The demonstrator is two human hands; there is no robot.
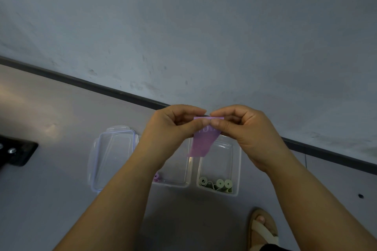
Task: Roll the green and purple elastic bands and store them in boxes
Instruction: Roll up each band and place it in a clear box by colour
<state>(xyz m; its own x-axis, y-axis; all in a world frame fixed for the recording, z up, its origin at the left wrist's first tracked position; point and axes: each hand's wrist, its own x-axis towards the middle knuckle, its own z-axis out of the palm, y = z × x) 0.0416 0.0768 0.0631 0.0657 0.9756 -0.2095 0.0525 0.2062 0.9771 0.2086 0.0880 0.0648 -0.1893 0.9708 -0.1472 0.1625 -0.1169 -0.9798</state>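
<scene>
Two bare forearms are seen rising from the lower edge, and beside the right one a foot in a pale sandal (263,228) is cut off by the frame. Between both hands a purple band (204,140) is held up in the air, above the boxes. Its top edge is pinched between thumb and forefinger of the left hand (173,126) and of the right hand (248,130), the fingertips meeting and the other fingers curled. White writing is printed on the band, but it is partly covered by the thumbs and cannot be read. Three clear plastic pieces are laid on the grey floor (61,210): a lid with a bluish rim (112,157), a middle box (177,169) and a right box (220,161). In the middle box a purple roll (156,177) is mostly hidden by the left forearm, so the rolls there cannot be counted. In the right box three green rolls (220,183) are counted, with some loose green band among them. At the left edge a black object (16,151) with two bolts is cut off.
</scene>
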